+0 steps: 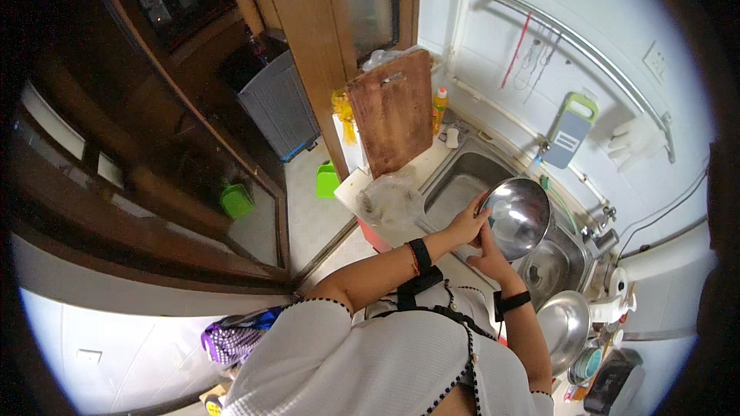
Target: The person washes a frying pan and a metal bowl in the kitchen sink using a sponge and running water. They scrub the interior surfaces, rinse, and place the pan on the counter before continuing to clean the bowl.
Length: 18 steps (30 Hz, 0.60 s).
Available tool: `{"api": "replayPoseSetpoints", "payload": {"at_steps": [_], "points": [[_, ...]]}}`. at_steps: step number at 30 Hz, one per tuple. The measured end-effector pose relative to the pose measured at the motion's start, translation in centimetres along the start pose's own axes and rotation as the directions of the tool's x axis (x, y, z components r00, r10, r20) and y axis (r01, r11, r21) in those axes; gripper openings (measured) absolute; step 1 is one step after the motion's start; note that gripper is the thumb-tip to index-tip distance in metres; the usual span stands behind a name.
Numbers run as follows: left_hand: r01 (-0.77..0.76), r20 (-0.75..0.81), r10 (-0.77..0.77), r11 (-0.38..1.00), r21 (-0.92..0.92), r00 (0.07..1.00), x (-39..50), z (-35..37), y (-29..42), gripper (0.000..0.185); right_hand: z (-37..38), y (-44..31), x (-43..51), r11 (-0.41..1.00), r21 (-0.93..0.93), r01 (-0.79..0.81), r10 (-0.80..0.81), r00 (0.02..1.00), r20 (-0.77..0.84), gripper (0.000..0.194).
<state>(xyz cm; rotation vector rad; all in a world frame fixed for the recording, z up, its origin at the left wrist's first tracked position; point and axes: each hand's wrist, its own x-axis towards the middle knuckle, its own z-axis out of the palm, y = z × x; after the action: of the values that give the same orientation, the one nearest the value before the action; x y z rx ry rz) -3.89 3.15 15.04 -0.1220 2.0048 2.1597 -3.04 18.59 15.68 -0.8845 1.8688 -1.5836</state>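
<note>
A shiny stainless steel bowl [518, 218] is tilted on its side over the divide of a double-basin sink [457, 176]. My left hand [467, 224] grips the bowl's left edge. Close below it, my right hand [492, 257] holds the same side, fingers pointing up against the rim. The bowl hides part of the fingers. To the left of the sink, a clear plastic bag [392, 199] with something in it lies on the counter. A large metal basin [563, 329] rests right of my right forearm.
A wooden cutting board [393, 112] stands upright behind the bag, beside a yellow dish soap bottle [440, 108]. A green brush [545, 183] and the faucet [601, 240] are along the sink's far side. Stacked bowls [587, 363] sit at the lower right. A towel rail [578, 43] crosses the wall.
</note>
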Motion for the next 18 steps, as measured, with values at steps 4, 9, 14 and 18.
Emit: {"api": "replayPoseSetpoints", "payload": {"at_steps": [4, 9, 14, 18], "points": [[-0.088, 0.009, 0.088, 0.996, -0.029, 0.996, 0.5, 0.8, -0.8, 0.063, -1.3, 0.9, 1.9, 0.705, -0.707, -0.054, -0.18, 0.951, -0.251, 0.106], [-0.042, -0.018, 0.04, 0.994, -0.097, 0.999, 0.5, 0.3, -0.7, 0.063, -0.9, -0.6, -0.3, 0.952, -0.282, -0.123, 0.098, 0.99, -0.101, 0.099], [0.003, -0.046, -0.009, 0.991, -0.137, 0.999, 0.3, -1.3, 0.3, 0.061, -1.6, -2.4, -2.6, 0.598, -0.788, -0.149, 0.225, 0.974, -0.013, 0.097], [-0.111, 0.0, 0.111, 0.993, 0.025, 0.994, 0.3, 0.8, -0.5, 0.059, -1.3, -0.8, -0.7, 0.94, -0.296, -0.172, 0.166, 0.985, -0.045, 0.102]]}}
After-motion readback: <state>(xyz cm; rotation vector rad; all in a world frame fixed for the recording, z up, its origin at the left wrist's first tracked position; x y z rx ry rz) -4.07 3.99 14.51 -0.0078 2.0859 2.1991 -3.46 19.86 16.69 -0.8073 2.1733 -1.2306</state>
